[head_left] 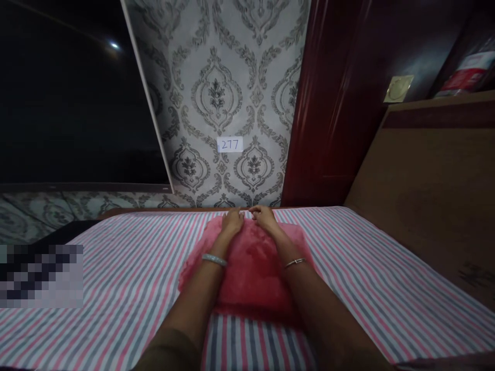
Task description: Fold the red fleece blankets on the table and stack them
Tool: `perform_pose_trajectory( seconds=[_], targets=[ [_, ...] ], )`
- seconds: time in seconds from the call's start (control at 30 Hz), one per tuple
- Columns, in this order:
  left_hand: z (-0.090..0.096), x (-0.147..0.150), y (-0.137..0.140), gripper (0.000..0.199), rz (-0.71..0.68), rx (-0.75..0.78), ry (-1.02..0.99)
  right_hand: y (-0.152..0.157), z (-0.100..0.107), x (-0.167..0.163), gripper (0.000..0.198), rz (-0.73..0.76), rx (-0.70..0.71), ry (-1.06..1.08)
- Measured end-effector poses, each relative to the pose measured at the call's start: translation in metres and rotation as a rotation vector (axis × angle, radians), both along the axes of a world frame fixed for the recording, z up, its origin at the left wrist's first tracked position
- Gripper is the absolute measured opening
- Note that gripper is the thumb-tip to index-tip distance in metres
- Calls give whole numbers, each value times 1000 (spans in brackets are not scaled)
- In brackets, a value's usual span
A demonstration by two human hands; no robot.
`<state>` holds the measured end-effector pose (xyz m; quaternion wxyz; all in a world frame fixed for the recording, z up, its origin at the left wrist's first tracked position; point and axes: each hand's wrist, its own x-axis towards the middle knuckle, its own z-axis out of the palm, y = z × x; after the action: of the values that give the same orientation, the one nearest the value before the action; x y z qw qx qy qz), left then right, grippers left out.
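A red and pink plush cloth (253, 288) lies spread on a striped sheet (127, 278), its far part paler than its near part. My left hand (233, 221) rests on the cloth near its far edge, fingers loosely bent over that edge. Just to its right is my right hand (265, 217), turned inward, with fingers curved towards the left hand and slightly apart. A small gap separates the two hands. Neither hand visibly grips the cloth, though the fingertips are small and partly hidden. A bracelet circles each wrist.
A large dark television screen (77, 98) stands at the left. Patterned wallpaper (216, 93) with a paper label (230, 144) reading 277 is behind the sheet. On the right are a dark red cabinet panel (328, 103), a brown box (433, 206) and a bottle (469, 72).
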<state>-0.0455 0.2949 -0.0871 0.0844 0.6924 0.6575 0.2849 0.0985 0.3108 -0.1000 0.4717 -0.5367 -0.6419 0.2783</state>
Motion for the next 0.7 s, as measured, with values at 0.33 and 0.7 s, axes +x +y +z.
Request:
perform_pose_trajectory(
  seconds=[0.33, 0.7],
  targets=[
    [-57, -26, 10, 43, -13, 84, -209, 1, -66, 21, 24, 160, -6, 307],
    [-65, -28, 19, 42, -5, 111, -316, -9, -62, 12, 16, 165, 138, 3]
  ],
)
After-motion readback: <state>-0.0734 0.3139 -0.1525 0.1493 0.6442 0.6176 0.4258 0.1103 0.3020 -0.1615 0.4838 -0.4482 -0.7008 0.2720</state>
